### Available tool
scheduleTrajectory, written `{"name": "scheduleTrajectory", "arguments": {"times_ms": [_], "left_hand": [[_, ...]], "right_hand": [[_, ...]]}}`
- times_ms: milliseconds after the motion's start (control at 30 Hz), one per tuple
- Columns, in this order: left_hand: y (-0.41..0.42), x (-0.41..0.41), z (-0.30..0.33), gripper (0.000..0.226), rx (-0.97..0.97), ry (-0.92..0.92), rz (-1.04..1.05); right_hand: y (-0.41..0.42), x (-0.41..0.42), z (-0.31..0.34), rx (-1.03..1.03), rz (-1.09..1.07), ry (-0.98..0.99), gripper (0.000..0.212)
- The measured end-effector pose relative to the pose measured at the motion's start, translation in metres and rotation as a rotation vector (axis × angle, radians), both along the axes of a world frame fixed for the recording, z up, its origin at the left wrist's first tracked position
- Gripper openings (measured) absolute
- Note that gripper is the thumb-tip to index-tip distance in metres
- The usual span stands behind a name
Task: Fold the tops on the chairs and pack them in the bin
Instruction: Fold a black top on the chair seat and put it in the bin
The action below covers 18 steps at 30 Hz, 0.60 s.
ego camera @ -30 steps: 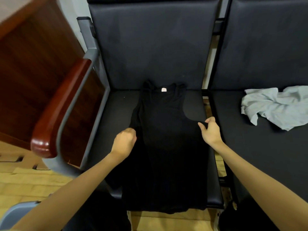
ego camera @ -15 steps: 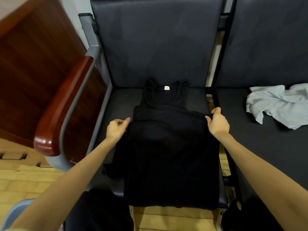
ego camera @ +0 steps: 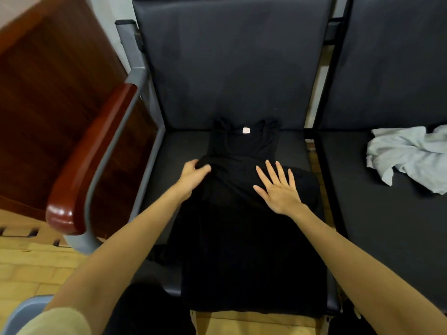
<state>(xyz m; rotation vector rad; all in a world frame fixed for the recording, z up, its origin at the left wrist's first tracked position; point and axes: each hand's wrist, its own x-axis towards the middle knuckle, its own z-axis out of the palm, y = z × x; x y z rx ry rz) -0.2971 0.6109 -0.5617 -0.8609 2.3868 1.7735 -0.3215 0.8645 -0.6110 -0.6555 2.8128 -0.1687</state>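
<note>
We see no bin anywhere; the black tank top (ego camera: 244, 213) lies lengthwise on the seat of the left chair (ego camera: 167, 165), its neck label (ego camera: 245, 130) beyond our fingertips, its hem hanging past the seat's front edge toward us. Our left hand (ego camera: 193, 175) has its fingers curled into the cloth at the top's left edge, grasping a fold there. Our right hand (ego camera: 278, 187) lies flat on the top with the fingers straight and spread, pressing the fabric, nothing grasped. To the right of that hand, well apart, a crumpled light grey top (ego camera: 408, 155) rests on the neighbouring chair (ego camera: 387, 226), cut off by the frame edge. The black cloth's folds are hard to make out against the dark seat.
</note>
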Motion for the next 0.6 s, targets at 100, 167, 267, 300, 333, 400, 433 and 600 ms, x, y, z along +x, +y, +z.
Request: {"name": "scheduleTrajectory", "arguments": {"times_ms": [100, 167, 267, 300, 333, 400, 433, 600], "left_hand": [[-0.012, -0.003, 0.021, 0.012, 0.478, -0.088, 0.163], [-0.028, 0.000, 0.030, 0.017, 0.690, -0.162, 0.098], [-0.048, 0.000, 0.033, 0.017, 0.768, -0.129, 0.140], [-0.054, 0.000, 0.032, 0.016, 0.752, -0.111, 0.184], [-0.060, 0.000, 0.031, 0.016, 0.716, -0.101, 0.221], [-0.068, 0.001, 0.027, 0.025, 0.622, -0.160, 0.225], [-0.069, 0.004, 0.028, 0.031, 0.566, -0.235, 0.193], [-0.072, 0.001, 0.044, 0.051, 0.458, -0.543, 0.116]], "right_hand": [[0.001, 0.000, -0.002, 0.024, -0.004, 0.000, 0.064], [0.000, -0.001, -0.001, 0.025, -0.013, -0.032, 0.064], [0.003, -0.006, 0.006, -0.057, 0.004, -0.108, 0.062], [0.005, -0.008, 0.010, -0.150, -0.005, -0.117, 0.060], [0.008, -0.010, 0.015, -0.285, -0.038, -0.095, 0.055], [0.018, -0.012, 0.021, -0.490, -0.187, 0.071, 0.048], [0.024, -0.013, 0.022, -0.481, -0.283, 0.153, 0.049], [0.051, -0.018, 0.014, -0.350, -0.659, -0.045, 0.074]]}}
